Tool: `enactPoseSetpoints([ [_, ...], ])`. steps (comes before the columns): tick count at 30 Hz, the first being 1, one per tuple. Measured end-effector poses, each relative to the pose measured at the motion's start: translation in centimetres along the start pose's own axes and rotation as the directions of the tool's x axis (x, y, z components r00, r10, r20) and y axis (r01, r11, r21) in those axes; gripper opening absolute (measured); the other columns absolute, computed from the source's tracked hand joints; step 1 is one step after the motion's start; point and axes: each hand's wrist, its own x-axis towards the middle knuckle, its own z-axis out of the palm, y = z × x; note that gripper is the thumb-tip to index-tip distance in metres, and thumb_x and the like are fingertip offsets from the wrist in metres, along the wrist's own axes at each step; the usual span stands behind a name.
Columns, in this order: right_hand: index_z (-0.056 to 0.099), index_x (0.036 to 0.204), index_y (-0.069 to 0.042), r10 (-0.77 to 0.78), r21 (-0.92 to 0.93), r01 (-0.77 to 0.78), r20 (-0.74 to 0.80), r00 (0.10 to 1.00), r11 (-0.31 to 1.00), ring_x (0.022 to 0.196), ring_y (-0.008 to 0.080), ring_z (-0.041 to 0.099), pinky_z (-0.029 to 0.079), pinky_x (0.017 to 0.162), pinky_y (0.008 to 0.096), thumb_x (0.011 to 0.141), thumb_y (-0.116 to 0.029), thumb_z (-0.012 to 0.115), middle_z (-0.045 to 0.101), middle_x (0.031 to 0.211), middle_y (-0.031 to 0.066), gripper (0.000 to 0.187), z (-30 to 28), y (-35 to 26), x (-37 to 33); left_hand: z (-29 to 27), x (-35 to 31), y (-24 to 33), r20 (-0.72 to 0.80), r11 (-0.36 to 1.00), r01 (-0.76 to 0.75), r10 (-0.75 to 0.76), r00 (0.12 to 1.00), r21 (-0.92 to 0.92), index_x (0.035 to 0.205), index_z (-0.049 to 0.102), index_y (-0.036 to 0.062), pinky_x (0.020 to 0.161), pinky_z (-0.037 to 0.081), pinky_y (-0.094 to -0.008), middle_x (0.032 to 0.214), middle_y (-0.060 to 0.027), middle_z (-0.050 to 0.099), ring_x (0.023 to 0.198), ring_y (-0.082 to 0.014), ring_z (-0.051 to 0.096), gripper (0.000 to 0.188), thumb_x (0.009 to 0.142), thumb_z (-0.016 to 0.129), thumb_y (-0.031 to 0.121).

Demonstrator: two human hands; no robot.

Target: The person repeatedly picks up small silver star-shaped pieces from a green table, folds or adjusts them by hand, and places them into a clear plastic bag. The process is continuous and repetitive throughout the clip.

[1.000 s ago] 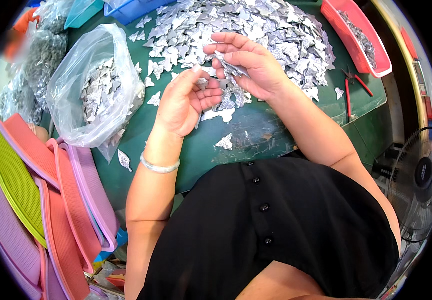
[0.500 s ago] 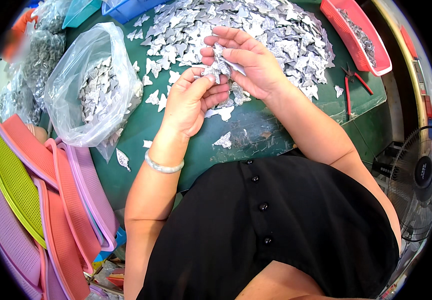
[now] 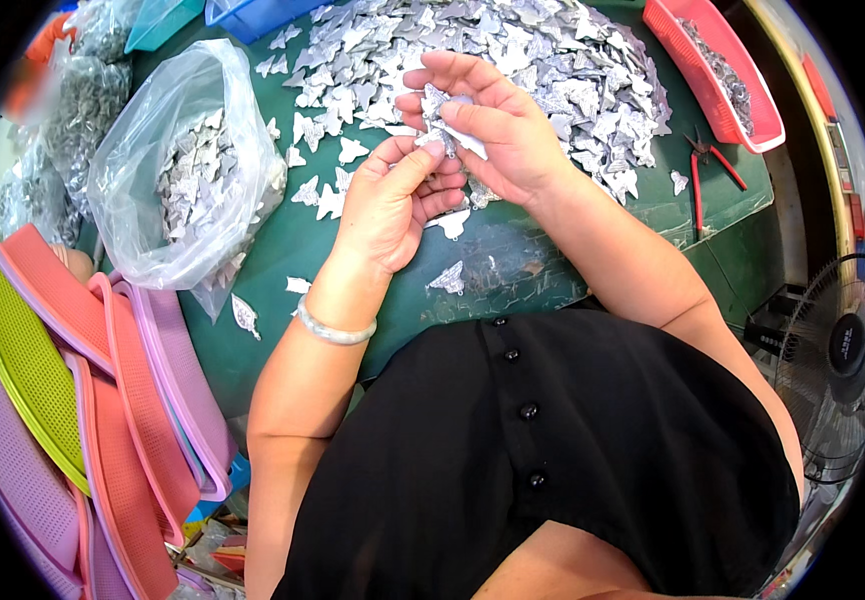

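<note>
Both my hands are together over the near edge of a heap of silver butterfly-shaped metal pieces. My right hand is closed around a few of these butterfly pieces, the thumb laid across them. The thumb and fingers of my left hand pinch at the lower end of the same pieces; exactly what sits between those fingertips is partly hidden. Just under the hands, more butterfly pieces lie on the green tabletop. One loose butterfly piece rests closer to me.
A clear plastic bag holding similar pieces stands open at left. Red-handled pliers and a pink basket of small metal parts are at right. Stacked colourful plastic baskets fill the lower left. A black fan stands at far right.
My left hand has shifted slightly right, its fingertips now tighter against the pieces in my right hand. The held pieces have turned a little. My right hand has barely moved.
</note>
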Motion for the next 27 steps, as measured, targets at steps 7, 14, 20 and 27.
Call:
enactPoseSetpoints([
  [7, 0.043, 0.120, -0.003, -0.001, 0.007, 0.001, 0.016, 1.000, 1.000, 0.108, 0.0256, 0.048, 0.041, 0.092, 0.0381, 0.081, 0.001, 0.048, 0.048, 0.116, 0.0127, 0.039, -0.7, -0.2, 0.2, 0.1, 0.1, 0.1, -0.010, 0.998, -0.041, 0.040, 0.999, -0.047, 0.089, 0.052, 0.0025, 0.063, 0.053, -0.0309, 0.081, -0.0104, 0.060, 0.071, -0.0190, 0.060, 0.011, 0.082, 0.057, 0.010],
  [14, 0.044, 0.116, -0.001, -0.009, 0.052, 0.010, -0.008, 1.000, 0.999, 0.104, 0.0266, 0.051, 0.043, 0.090, 0.0383, 0.079, 0.004, 0.049, 0.050, 0.111, 0.0138, 0.038, -0.3, -0.1, 0.2, -0.3, 0.2, 0.0, -0.011, 0.996, -0.074, 0.074, 0.997, -0.046, 0.091, 0.052, 0.0022, 0.066, 0.053, -0.0324, 0.083, -0.0105, 0.059, 0.074, -0.0217, 0.061, 0.011, 0.082, 0.056, 0.008],
  [20, 0.044, 0.117, -0.002, -0.011, 0.051, 0.012, -0.025, 1.000, 0.999, 0.108, 0.0274, 0.049, 0.042, 0.091, 0.0381, 0.079, 0.004, 0.048, 0.049, 0.114, 0.0143, 0.039, -0.6, -0.7, 0.3, 0.0, 0.0, 0.2, -0.013, 0.993, -0.080, 0.079, 0.997, -0.085, 0.094, 0.050, -0.0002, 0.071, 0.053, -0.0349, 0.087, -0.0119, 0.059, 0.079, -0.0246, 0.061, 0.014, 0.082, 0.054, 0.007],
  [27, 0.043, 0.120, -0.004, 0.044, 0.034, -0.044, 0.010, 0.999, 0.998, 0.114, 0.0277, 0.045, 0.040, 0.093, 0.0389, 0.081, 0.002, 0.049, 0.047, 0.118, 0.0141, 0.041, -0.6, -0.6, 0.1, 0.2, 0.0, 0.3, 0.015, 0.993, -0.083, 0.084, 0.996, -0.088, 0.094, 0.050, -0.0001, 0.070, 0.053, -0.0344, 0.087, -0.0117, 0.059, 0.075, -0.0220, 0.061, 0.016, 0.081, 0.055, 0.008],
])
